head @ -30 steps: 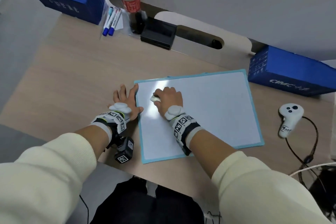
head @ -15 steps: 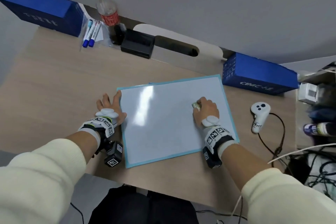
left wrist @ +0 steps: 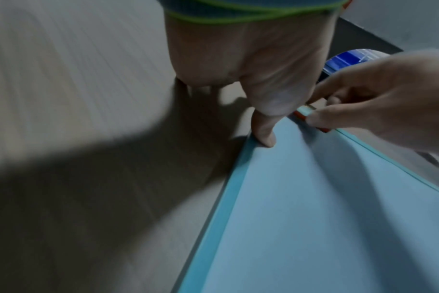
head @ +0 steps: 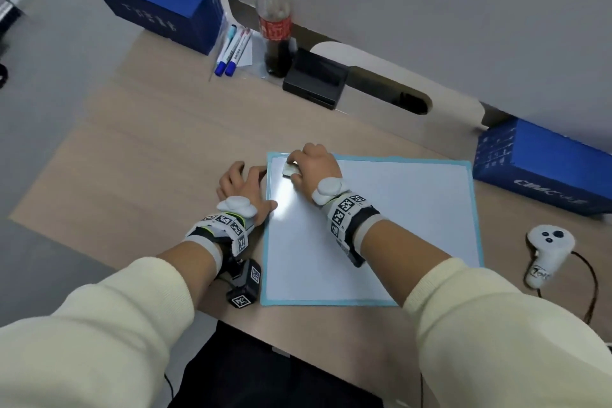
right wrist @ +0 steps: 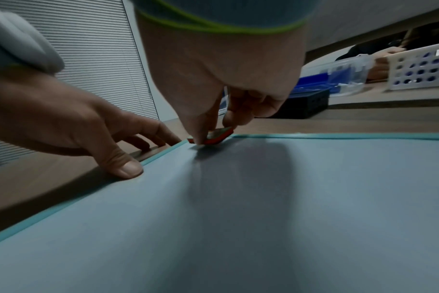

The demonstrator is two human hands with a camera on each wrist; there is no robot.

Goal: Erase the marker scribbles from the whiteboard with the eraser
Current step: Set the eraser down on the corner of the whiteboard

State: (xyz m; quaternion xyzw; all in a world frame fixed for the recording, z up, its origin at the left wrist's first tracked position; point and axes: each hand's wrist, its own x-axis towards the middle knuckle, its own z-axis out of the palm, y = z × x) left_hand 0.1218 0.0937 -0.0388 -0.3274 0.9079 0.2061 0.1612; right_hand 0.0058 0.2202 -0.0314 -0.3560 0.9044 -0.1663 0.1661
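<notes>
Your right hand (head: 313, 166) has swept back from the right side of the whiteboard (head: 410, 209) to its far left corner, fingers and thumb clamped on the small eraser (head: 289, 170), which presses flat on the board just inside the teal frame. Your left hand (head: 243, 187) rests beside the board's left edge, fingers spread and relaxed on the desk (head: 149, 149), thumb tip touching the frame. No scribbles show on the visible board surface.
</notes>
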